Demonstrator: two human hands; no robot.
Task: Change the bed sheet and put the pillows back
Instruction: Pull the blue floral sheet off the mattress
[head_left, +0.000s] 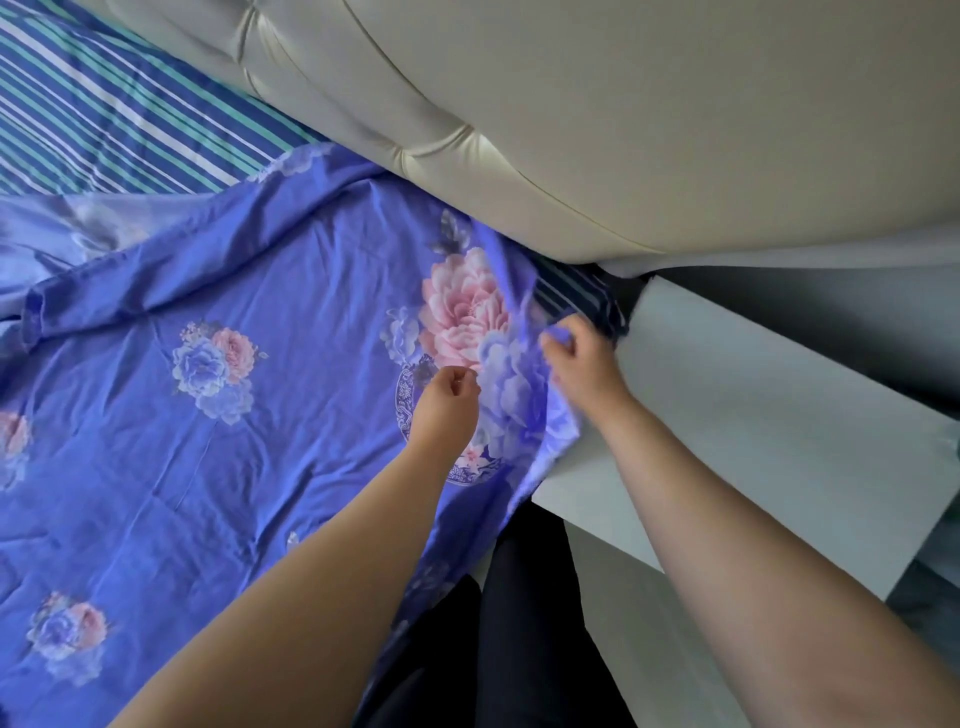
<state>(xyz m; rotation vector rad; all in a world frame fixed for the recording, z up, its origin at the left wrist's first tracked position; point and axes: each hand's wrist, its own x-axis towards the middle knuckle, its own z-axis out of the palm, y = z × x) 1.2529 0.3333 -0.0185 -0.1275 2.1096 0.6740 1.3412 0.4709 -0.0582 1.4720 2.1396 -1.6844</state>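
- Floral sheet (249, 415): blue with pink and pale-blue flowers, spread rumpled over the bed, its edge reaching the bed's corner by the headboard and hanging over the side edge near the person's legs.
- Striped sheet (104, 114): blue, white and green stripes, lying under the floral sheet; bare toward the far side along the headboard, and showing again as a small dark patch at the bed's corner.
- Right hand (579, 358): at the bed's corner, fingers curled round a bunched fold of the floral sheet's edge, gripping it.
- Left hand (448, 399): above the big flower print, near the right hand, fingers curled in; whether it pinches any cloth cannot be told.
- Headboard (519, 130): cream, padded, tufted, meeting the bed's corner.
- Side panel (753, 415): pale grey, just beside the bed's corner, under the right forearm.
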